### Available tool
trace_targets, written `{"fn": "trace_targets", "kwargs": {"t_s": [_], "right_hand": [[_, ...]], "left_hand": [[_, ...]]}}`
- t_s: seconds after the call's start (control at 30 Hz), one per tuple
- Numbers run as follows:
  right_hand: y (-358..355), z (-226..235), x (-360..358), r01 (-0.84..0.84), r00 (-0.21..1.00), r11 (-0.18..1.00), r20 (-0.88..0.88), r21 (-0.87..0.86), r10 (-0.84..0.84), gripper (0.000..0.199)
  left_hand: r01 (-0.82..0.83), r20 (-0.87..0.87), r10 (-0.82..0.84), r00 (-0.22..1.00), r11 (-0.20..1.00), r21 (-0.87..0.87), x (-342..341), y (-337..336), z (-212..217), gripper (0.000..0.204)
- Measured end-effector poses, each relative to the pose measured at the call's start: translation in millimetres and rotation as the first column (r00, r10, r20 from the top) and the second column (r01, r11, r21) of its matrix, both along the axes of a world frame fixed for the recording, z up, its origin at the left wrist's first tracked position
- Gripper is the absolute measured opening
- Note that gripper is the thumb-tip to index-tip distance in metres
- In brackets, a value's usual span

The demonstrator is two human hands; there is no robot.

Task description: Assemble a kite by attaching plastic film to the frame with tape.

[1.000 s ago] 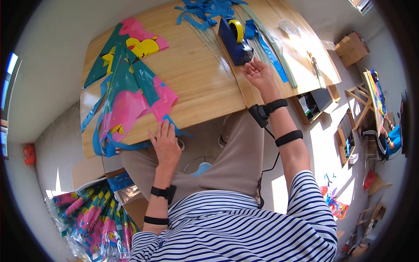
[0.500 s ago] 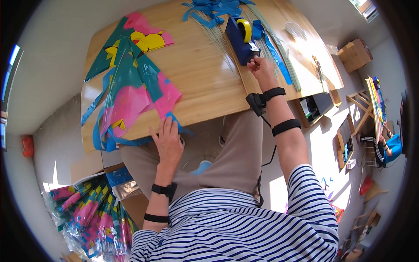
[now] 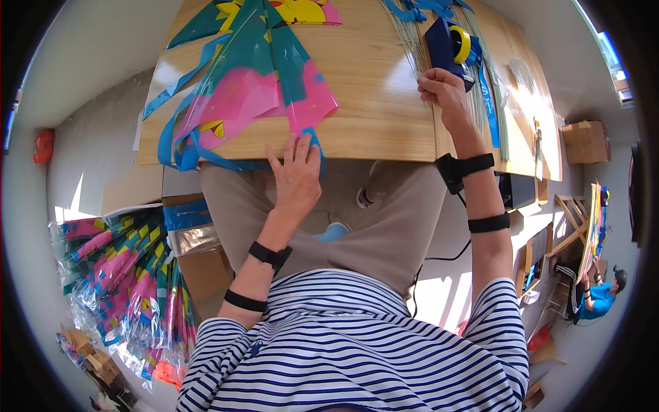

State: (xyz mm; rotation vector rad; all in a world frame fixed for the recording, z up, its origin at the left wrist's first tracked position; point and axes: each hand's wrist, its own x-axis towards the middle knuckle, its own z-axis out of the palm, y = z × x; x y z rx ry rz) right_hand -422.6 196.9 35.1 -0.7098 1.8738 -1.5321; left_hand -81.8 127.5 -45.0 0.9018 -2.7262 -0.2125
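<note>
A folded plastic kite sheet (image 3: 233, 96) in teal, pink and yellow lies on the table, its pink corner reaching the near edge. My left hand (image 3: 296, 175) rests its outstretched fingers on that corner and on the blue ribbon (image 3: 310, 137) there. More of this ribbon loops along the sheet's left side. My right hand (image 3: 446, 96) is raised over the table with thumb and fingertips pinched together. Whatever they hold is too small or clear to make out. Just beyond it stands a dark blue tape dispenser (image 3: 439, 44) with a yellow-cored roll (image 3: 462, 44).
Thin sticks (image 3: 410, 44) and more blue ribbon (image 3: 419, 10) lie at the table's far right. At lower left hangs a bundle of similar colourful sheets (image 3: 130, 275) beside a cardboard box (image 3: 204, 271). A person in blue (image 3: 596, 299) works at the far right.
My right hand has come away from the near end of the tape dispenser, toward the left. My left hand stays at the sheet's corner. The whole view has shifted.
</note>
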Motion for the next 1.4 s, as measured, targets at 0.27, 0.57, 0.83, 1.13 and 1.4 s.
{"fn": "trace_targets", "kwargs": {"t_s": [0.27,0.57,0.83,1.13,1.4], "right_hand": [[-78.0,6.3,100.1,-0.51,0.435,0.783,-0.679,0.356,0.592,0.004],[-128.7,-13.5,149.1,-0.544,-0.166,0.527,-0.7,0.652,0.695,0.003],[-144.5,-18.1,164.2,-0.497,-0.32,0.426,-0.617,0.755,0.719,0.006],[-147.4,-32.9,160.2,-0.504,-0.338,0.433,-0.632,0.748,0.698,0.005],[-146.2,-33.7,158.8,-0.494,-0.325,0.442,-0.63,0.749,0.705,0.005]], "left_hand": [[-0.032,-0.112,0.03,0.993,0.999,-0.011,-0.3,2.0,1.7,0.042],[-0.082,-0.107,0.075,0.991,0.995,-0.064,-4.7,7.5,3.6,0.04],[-0.092,-0.159,0.083,0.984,0.994,-0.05,-4.4,5.8,0.3,0.033],[-0.087,-0.102,0.088,0.991,0.996,0.01,-3.4,5.6,1.6,0.046],[-0.066,-0.097,0.065,0.993,0.998,-0.011,-2.6,5.2,3.4,0.046]]}}
